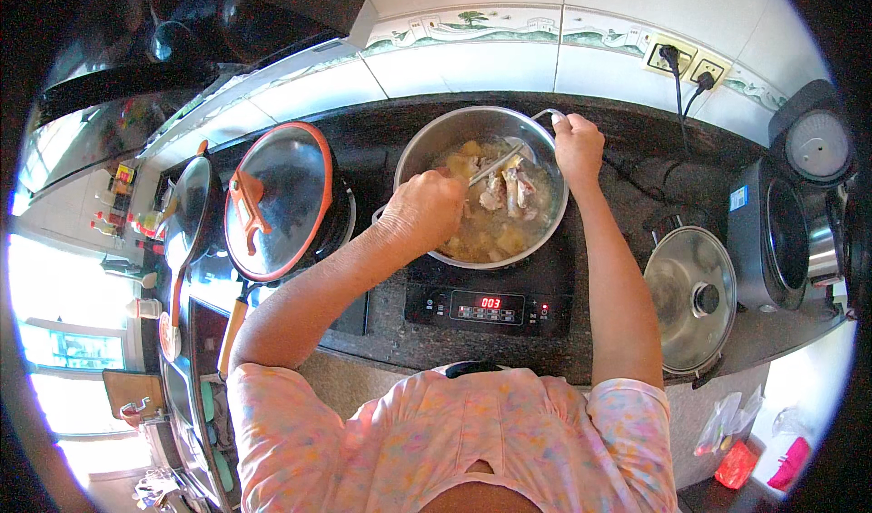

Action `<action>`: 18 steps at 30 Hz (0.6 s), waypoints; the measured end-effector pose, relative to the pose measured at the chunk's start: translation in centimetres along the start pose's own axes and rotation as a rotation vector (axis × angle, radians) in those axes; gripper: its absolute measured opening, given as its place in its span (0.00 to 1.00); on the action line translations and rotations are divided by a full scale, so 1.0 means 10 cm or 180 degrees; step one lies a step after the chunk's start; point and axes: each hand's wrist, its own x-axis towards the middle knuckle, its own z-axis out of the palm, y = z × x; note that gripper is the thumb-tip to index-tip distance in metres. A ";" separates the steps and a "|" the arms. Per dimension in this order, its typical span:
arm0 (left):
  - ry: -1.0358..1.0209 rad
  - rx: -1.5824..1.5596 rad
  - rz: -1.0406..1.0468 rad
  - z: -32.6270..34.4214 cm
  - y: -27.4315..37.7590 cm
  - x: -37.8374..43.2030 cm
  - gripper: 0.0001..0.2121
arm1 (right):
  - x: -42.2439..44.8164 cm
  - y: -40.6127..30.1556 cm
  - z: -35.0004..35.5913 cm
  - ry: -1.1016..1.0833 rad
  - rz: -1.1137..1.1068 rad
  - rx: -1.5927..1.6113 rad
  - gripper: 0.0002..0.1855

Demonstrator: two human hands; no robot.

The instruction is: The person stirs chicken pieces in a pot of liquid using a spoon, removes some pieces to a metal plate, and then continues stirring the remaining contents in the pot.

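A wide stainless steel pot (560,221) stands on a black induction cooker (443,303) with a lit red display. In the pot are broth, pale yellowish chunks (511,240) and pieces of meat on bone (512,192). My left hand (428,206) is closed over the pot around a long slender utensil (496,164); its far end dips among the food and cannot be made out clearly. My right hand (579,146) grips the pot's metal loop handle (545,112) at the upper right rim.
Left of the pot stands a pan with an orange-rimmed glass lid (283,199), beside another lidded pan (187,213). On the right are a glass-lidded pot (688,302) and an open rice cooker (746,233). Two plugs (671,53) with black cords sit in wall sockets behind.
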 end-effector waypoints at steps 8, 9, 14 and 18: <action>-0.0536 0.0587 -0.0025 -0.36 -0.05 -0.22 0.09 | 0.01 0.05 0.03 0.0083 -0.0108 -0.0053 0.16; -0.0535 0.0595 -0.0029 -0.39 -0.06 -0.24 0.09 | 0.02 0.05 0.03 0.0046 -0.0143 -0.0072 0.16; -0.0831 0.0719 -0.0169 -0.41 -0.07 -0.23 0.10 | 0.02 0.04 0.02 0.0057 -0.0135 -0.0089 0.16; -0.0802 0.0560 -0.0025 -0.29 -0.03 -0.13 0.10 | 0.02 0.04 0.03 0.0066 -0.0151 -0.0051 0.16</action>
